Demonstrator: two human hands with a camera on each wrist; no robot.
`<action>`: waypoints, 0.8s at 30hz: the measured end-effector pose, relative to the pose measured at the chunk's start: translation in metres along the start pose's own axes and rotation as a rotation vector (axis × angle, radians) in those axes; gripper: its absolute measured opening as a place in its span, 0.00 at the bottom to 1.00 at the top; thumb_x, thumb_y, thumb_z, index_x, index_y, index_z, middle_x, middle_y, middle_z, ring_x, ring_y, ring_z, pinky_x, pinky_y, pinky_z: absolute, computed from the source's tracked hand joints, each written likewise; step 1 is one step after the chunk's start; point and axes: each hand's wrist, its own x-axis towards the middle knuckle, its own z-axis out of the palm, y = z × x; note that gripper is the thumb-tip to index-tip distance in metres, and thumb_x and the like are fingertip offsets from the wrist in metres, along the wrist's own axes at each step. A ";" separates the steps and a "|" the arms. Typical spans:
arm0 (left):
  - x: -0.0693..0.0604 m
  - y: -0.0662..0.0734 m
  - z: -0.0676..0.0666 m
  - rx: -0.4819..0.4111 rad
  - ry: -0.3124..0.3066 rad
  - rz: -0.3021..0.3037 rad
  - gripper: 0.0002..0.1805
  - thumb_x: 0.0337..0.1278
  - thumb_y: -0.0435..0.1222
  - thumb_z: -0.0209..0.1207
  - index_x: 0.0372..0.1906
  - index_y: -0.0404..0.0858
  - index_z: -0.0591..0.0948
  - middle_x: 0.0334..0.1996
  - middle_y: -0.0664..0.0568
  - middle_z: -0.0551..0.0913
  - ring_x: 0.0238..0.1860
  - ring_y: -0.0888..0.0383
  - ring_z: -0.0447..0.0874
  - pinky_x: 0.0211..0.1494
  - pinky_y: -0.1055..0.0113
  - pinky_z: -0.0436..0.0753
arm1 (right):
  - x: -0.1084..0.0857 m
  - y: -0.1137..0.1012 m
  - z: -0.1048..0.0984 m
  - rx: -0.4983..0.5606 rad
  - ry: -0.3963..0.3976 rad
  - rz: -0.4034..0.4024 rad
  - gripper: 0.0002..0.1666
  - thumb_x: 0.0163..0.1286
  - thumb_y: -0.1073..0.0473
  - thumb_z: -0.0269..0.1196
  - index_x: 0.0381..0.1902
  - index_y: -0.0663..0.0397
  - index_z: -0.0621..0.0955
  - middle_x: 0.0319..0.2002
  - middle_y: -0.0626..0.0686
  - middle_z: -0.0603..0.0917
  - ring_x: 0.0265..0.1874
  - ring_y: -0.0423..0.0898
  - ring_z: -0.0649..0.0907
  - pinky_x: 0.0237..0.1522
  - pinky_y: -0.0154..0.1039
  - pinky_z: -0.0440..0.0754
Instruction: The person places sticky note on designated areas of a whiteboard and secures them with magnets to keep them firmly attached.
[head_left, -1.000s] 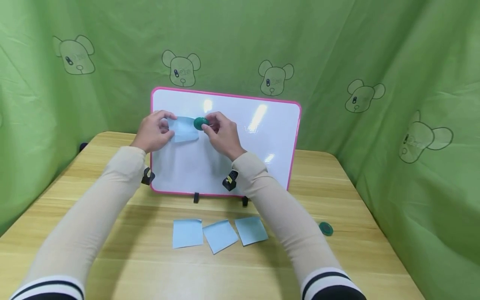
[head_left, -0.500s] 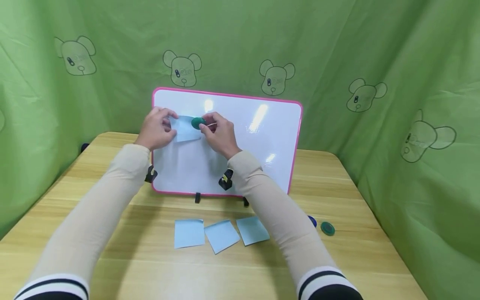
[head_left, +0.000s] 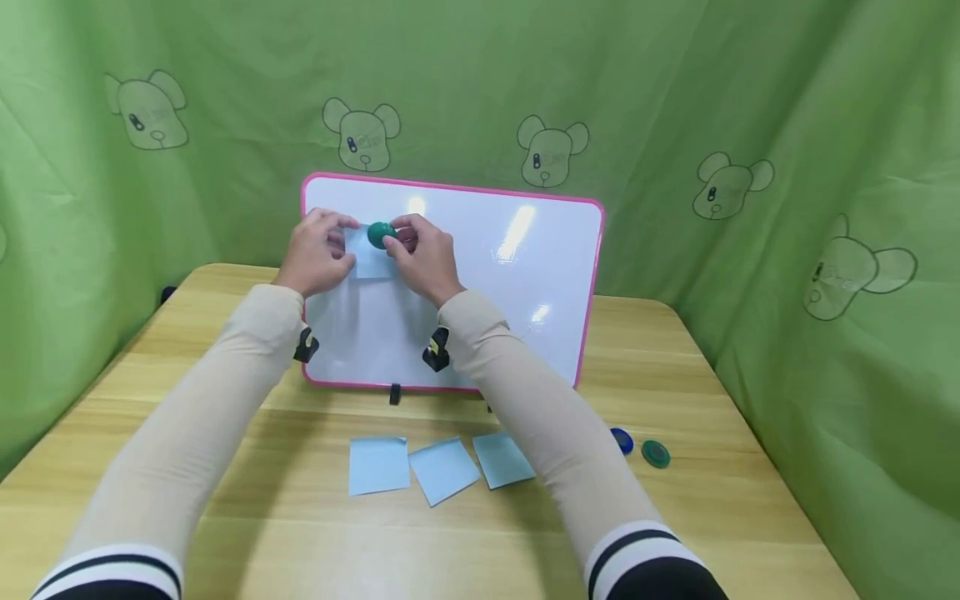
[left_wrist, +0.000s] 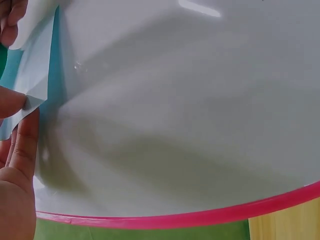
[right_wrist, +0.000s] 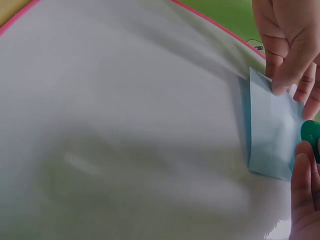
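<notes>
A light blue sticky note (head_left: 372,265) is held up against the left part of a white board (head_left: 450,300) with a pink rim. My left hand (head_left: 315,254) pinches the note's left edge between thumb and fingers, seen closely in the left wrist view, where the paper (left_wrist: 37,65) bends off the surface. Between thumb and fingers of my right hand (head_left: 427,258) is a round green magnet (head_left: 380,234), in front of the note's upper part. The right wrist view shows the magnet (right_wrist: 311,134) beside the note (right_wrist: 272,130); whether it touches the paper I cannot tell.
Three blue sticky notes (head_left: 378,467) lie in a row on the wooden table (head_left: 360,550) before the board. To the right of my right forearm lie a blue magnet (head_left: 622,441) and a green one (head_left: 656,454). Black feet (head_left: 394,394) support the board; a green curtain surrounds the table.
My right hand has moved left with the green magnet, from the note's right edge to over its upper middle. The left hand and note have shifted slightly up and right.
</notes>
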 end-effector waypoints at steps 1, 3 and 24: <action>0.000 0.000 0.000 -0.001 0.003 -0.004 0.23 0.49 0.22 0.60 0.55 0.32 0.77 0.50 0.38 0.70 0.48 0.43 0.78 0.52 0.53 0.81 | 0.001 0.000 0.001 -0.005 0.007 0.000 0.14 0.68 0.61 0.63 0.49 0.62 0.80 0.36 0.56 0.85 0.34 0.44 0.84 0.39 0.29 0.80; 0.000 0.000 0.001 -0.002 0.009 -0.008 0.23 0.49 0.22 0.60 0.55 0.32 0.77 0.50 0.39 0.70 0.47 0.43 0.78 0.52 0.53 0.81 | 0.003 -0.001 0.003 -0.009 0.016 0.007 0.14 0.68 0.61 0.63 0.49 0.62 0.80 0.36 0.56 0.85 0.34 0.44 0.84 0.39 0.29 0.80; 0.001 0.001 0.001 0.013 0.034 -0.008 0.23 0.49 0.22 0.59 0.54 0.32 0.78 0.49 0.39 0.71 0.47 0.44 0.78 0.51 0.54 0.81 | 0.017 -0.004 0.014 -0.106 0.086 0.073 0.13 0.69 0.59 0.63 0.48 0.59 0.80 0.42 0.56 0.87 0.40 0.44 0.85 0.45 0.29 0.80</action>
